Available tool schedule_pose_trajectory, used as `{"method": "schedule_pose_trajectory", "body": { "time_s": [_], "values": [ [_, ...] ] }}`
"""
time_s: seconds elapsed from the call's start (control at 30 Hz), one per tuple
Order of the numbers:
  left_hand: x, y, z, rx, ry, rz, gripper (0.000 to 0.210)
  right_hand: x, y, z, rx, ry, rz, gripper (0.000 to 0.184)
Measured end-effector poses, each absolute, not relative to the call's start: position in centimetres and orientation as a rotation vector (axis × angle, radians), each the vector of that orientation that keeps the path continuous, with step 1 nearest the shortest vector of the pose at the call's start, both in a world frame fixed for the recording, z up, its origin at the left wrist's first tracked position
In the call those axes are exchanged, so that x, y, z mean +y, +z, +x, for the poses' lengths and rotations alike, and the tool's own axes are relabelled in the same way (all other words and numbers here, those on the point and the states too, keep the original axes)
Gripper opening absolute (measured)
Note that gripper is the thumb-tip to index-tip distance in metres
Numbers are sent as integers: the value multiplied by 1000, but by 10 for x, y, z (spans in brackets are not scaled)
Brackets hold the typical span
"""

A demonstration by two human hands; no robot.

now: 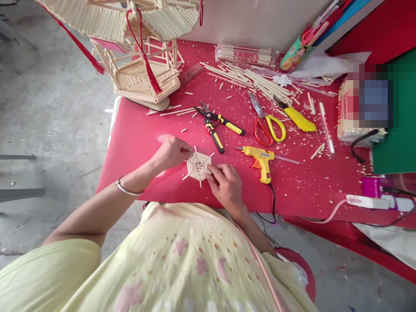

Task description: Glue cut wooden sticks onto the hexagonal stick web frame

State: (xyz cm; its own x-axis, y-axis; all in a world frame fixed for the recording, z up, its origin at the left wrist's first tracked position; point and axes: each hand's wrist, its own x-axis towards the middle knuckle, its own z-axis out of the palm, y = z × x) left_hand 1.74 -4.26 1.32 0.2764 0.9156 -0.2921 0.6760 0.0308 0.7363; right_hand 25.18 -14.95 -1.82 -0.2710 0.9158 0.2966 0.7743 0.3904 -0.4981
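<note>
A small hexagonal web of pale wooden sticks [198, 166], with spoke ends jutting past its rim, is held near the table's front edge. My left hand [172, 152] pinches the web at its upper left side, fingers closed. On the right side of it, my right hand [225, 182] grips the rim between thumb and fingers. A yellow glue gun [261, 161] lies to the right of my right hand, a glue stick poking from its back. Beyond the web lie wire-stripper pliers [217, 123] with black and yellow handles, their jaws apart.
A stick-built pavilion [146, 82] with red tassels stands at the back left. Scissors [264, 121], a yellow utility knife [297, 116] and loose sticks [256, 80] lie at the back. Wood crumbs dot the red table [136, 125]. A power strip [370, 202] sits at right.
</note>
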Motion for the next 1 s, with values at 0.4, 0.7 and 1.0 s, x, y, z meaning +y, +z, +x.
{"method": "schedule_pose_trajectory", "body": {
  "time_s": [0.4,0.7,1.0],
  "values": [
    [-42,10,18,1459,378,1666,22,-141,7,350,-1614,-19,-2271,46],
    [-43,12,19,1447,386,1683,19,-139,6,350,-1697,-21,-2465,44],
    [-38,15,15,1444,430,1521,17,-142,7,356,-1770,-12,-2446,46]
  ]
}}
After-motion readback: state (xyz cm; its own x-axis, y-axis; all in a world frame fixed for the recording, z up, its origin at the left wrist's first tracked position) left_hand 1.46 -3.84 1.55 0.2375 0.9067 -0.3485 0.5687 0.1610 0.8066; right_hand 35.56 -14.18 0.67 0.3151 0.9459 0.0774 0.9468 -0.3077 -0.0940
